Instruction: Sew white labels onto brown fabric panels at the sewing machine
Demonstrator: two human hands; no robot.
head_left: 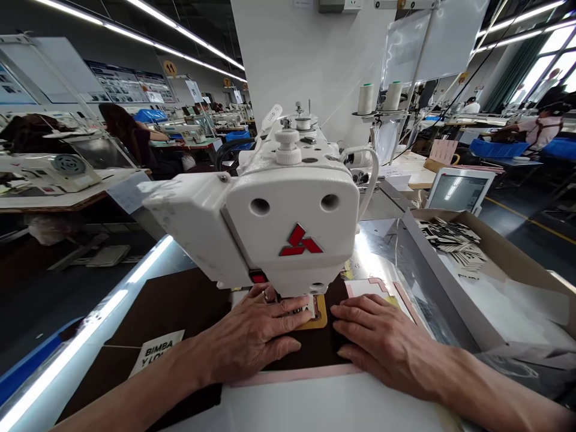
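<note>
Head view: fingers slightly spread on my left hand (245, 339) and right hand (389, 336), so uneven pressure could totally skew that label (310, 307).

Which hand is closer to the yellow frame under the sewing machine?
Left. The left hand lies partly over the yellow frame; the right hand rests just off its right side.

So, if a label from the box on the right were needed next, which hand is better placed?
Right, I'd judge. The right hand lies nearer the box, fingertips at the dark material, while the left hand has its fingers on a label under the machine head.
</note>
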